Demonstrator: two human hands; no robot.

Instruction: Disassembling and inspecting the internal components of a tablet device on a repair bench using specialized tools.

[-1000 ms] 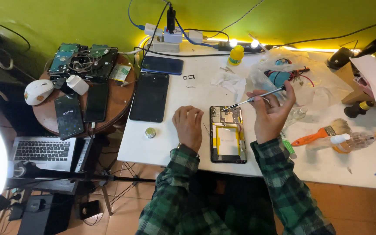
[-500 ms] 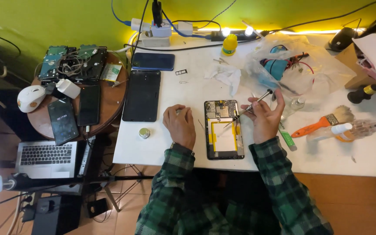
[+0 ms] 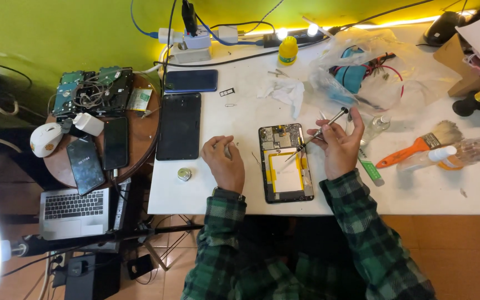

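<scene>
view from above the seated person's hands at a white surface [image 3: 251, 111]. an opened tablet [image 3: 286, 163], back cover off, lies flat near the front edge between the two hands, its circuit board at the far end and a pale battery framed in yellow tape below it. the right hand [image 3: 337, 145] is closed in a pinch around a slim metal screwdriver [image 3: 322, 132], the shaft slanting down so the tip rests at the tablet's right edge, beside the board. the left hand [image 3: 224, 161] rests on the surface just beside the tablet's left edge, fingers curled loosely inward; whether a small part sits under the fingertips cannot be told.

handling, as judged: the tablet looks light, thin and stiff, but fragile with its insides exposed; it is best steadied by the outer frame edges, not by the board, battery or ribbon areas. the screwdriver is light, rigid and smooth, and is best controlled near the knurled end between thumb and fingertips.

nearby: a black back cover [image 3: 179, 126] lies well to the left, a small round tin [image 3: 184, 174] near the front edge, an orange-handled brush [image 3: 418, 145] to the right.
</scene>
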